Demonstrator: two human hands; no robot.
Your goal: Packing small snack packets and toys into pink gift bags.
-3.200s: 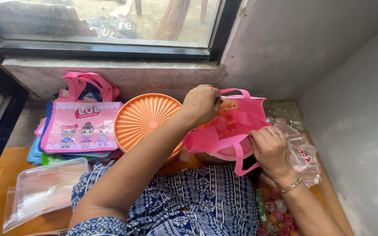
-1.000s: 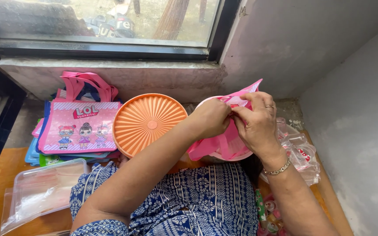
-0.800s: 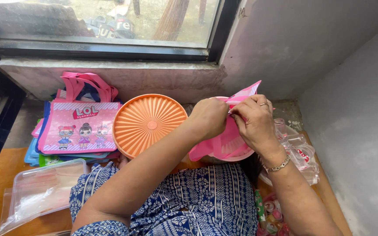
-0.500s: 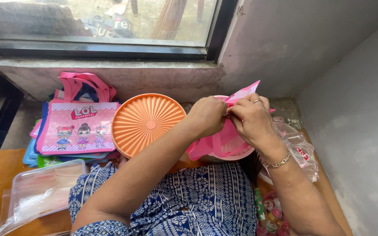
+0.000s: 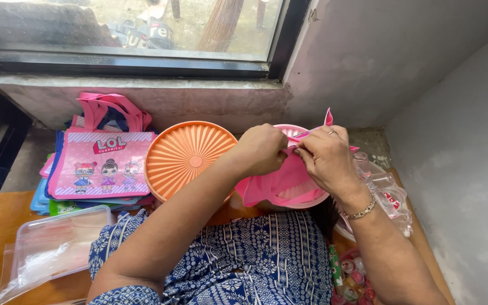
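My left hand (image 5: 264,148) and my right hand (image 5: 326,157) meet at the top edge of a pink fabric bag (image 5: 278,183), both pinching it closed between them. The bag is folded and hangs over a pink round container (image 5: 300,195) beneath my hands. A corner of the bag (image 5: 328,117) sticks up behind my right hand. An orange ribbed round lid (image 5: 187,158) lies just left of my left hand.
A stack of pink and blue cartoon-print bags (image 5: 103,169) sits at the left by the window sill (image 5: 142,90). Clear plastic sleeves (image 5: 52,251) lie on the wooden table at lower left. More clear packets (image 5: 388,197) and small sweets (image 5: 351,277) lie right, near the grey wall.
The bag was spread open with its handles showing. My hands have since come together, folding it into a narrow bundle over the pink container; in the last second they barely moved.
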